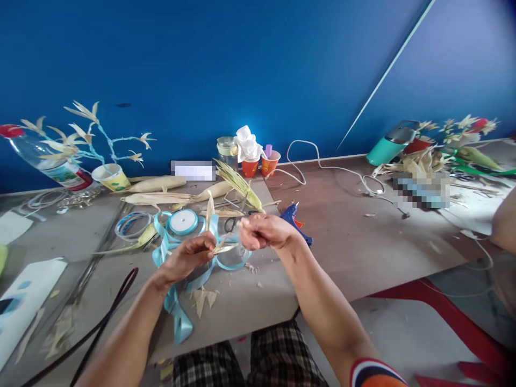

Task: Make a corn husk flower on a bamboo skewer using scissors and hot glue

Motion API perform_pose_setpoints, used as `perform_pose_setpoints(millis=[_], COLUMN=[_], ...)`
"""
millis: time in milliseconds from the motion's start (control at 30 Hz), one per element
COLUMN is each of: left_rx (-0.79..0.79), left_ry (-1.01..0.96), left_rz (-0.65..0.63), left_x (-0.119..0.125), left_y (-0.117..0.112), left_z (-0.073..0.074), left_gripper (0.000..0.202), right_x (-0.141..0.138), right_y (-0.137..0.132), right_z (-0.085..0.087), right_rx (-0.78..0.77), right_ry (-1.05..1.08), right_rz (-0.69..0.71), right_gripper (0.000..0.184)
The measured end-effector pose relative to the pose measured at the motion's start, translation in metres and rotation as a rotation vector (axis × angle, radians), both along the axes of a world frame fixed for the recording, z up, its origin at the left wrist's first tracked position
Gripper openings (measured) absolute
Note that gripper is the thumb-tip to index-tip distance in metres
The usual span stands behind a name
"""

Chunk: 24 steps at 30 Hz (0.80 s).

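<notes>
Though messy beneath the husk (226, 249), a grey-brown table (342, 247) against blue wall (201, 64).

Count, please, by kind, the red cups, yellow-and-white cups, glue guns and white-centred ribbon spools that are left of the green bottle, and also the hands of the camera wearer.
Red cups: 2
Yellow-and-white cup: 1
Glue gun: 1
White-centred ribbon spool: 1
Wearer's hands, left hand and right hand: 2
Total: 7

Table (346, 231) before a wall (226, 64)
Behind the left hand (188, 257) lies a ribbon spool (183, 221); farther right, a glue gun (297, 221); at the back (near the wall) stand two paper cups (272, 165).
</notes>
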<state>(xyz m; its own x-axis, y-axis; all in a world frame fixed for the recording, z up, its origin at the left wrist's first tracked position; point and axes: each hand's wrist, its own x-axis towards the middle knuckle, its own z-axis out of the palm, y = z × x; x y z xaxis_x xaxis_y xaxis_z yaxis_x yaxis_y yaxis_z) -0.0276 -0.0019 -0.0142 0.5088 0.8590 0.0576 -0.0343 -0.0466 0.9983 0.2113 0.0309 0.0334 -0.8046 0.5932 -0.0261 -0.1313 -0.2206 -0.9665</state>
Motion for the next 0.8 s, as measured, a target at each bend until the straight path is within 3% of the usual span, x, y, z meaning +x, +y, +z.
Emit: perform_pose_setpoints(millis=[100, 167, 267, 433, 567, 800], left_rx=[-0.068, -0.096, -0.146, -0.2, -0.222, -0.214], left_ry=[-0.111, -0.162, -0.198, -0.194, -0.208, -0.172], left_rz=[-0.009, 0.006, 0.036, 0.075, 0.09, 0.062], left_x=[-0.003, -0.003, 0.0, 0.005, 0.006, 0.005], left_y=[0.002, 0.001, -0.001, -0.003, -0.003, -0.003], left_z=[-0.004, -0.004, 0.0, 0.005, 0.003, 0.0], left_gripper=[0.009, 0.01, 0.014, 0.022, 0.017, 0.015], right_x=[0.003, -0.001, -0.014, -0.03, -0.029, -0.029], right_y=[0.005, 0.005, 0.001, -0.006, -0.009, -0.008], right_z=[-0.001, -0.001, -0.006, -0.013, -0.008, -0.01], right_rx=[-0.158, -0.181, -0.107, 0.056, 0.161, 0.103], right_ry=[0.08, 0.086, 0.034, -0.163, -0.162, -0.169], right_rz=[-0.242, -0.318, -0.308, -0.237, -0.134, -0.158], right_gripper=[0.048, 0.035, 0.021, 0.014, 0.016, 0.023])
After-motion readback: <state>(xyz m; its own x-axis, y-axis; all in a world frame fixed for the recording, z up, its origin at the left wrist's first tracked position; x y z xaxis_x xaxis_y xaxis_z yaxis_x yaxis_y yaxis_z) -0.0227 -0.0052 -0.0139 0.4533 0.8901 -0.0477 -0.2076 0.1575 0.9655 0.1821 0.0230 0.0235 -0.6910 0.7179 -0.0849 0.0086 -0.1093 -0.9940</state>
